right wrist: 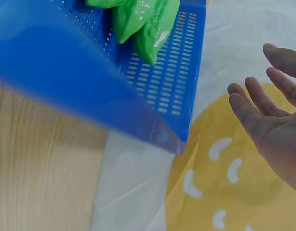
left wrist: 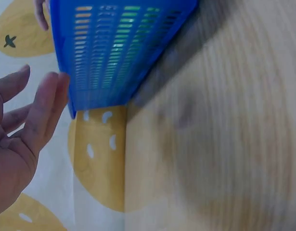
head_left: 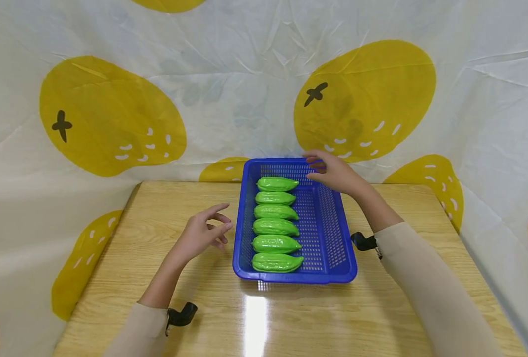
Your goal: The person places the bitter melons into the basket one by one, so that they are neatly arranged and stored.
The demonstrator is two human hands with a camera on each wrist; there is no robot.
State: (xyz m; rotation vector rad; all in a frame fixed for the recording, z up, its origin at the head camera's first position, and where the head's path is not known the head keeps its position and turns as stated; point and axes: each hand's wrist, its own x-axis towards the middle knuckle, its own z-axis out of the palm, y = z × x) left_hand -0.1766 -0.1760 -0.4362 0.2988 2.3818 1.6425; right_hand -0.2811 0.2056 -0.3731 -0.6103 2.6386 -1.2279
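A blue plastic basket (head_left: 335, 233) with slotted walls stands on the table. Several shiny green vegetables with pointed tips, like model bitter melons (head_left: 276, 226), lie in one column along its left side. Just left of the basket is my left hand (head_left: 203, 230), fingers loosely bent and holding nothing; in the left wrist view its fingertips are close to the basket's rim (left wrist: 63, 57). My right hand (head_left: 333, 171) is over the basket's far right corner with relaxed, spread fingers. Nothing is in it, and the right wrist view shows a gap between its fingers (right wrist: 246, 108) and the basket wall.
The wooden table (head_left: 157, 213) extends to both sides of the basket and in front of it. A white cloth (head_left: 228, 114) printed with yellow fruit hangs behind, close to the basket's far rim. Black wrist cameras (head_left: 183, 315) stick out at both cuffs.
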